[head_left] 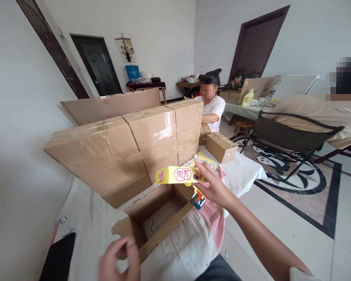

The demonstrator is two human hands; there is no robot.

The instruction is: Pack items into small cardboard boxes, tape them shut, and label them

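My right hand (pixel 212 185) grips a yellow snack box (pixel 175 175) with red lettering by its right end, fingers above and below. The snack box is held over an open cardboard carton (pixel 160 212), whose bottom shows bare apart from a thin string-like mark. A small blue and orange packet (pixel 199 200) is by the carton's right corner, below my right hand. My left hand (pixel 119 259) is low in front of the carton's near left corner, thumb and forefinger curled together in a loop. Nothing shows between those fingers.
A wall of taped cardboard boxes (pixel 152 136) stands behind the carton. One closed box (pixel 221 147) sits at the cloth's far right. A black flat object (pixel 58 257) lies at left. A person (pixel 213 107) sits across; another sits right in a folding chair (pixel 292 144).
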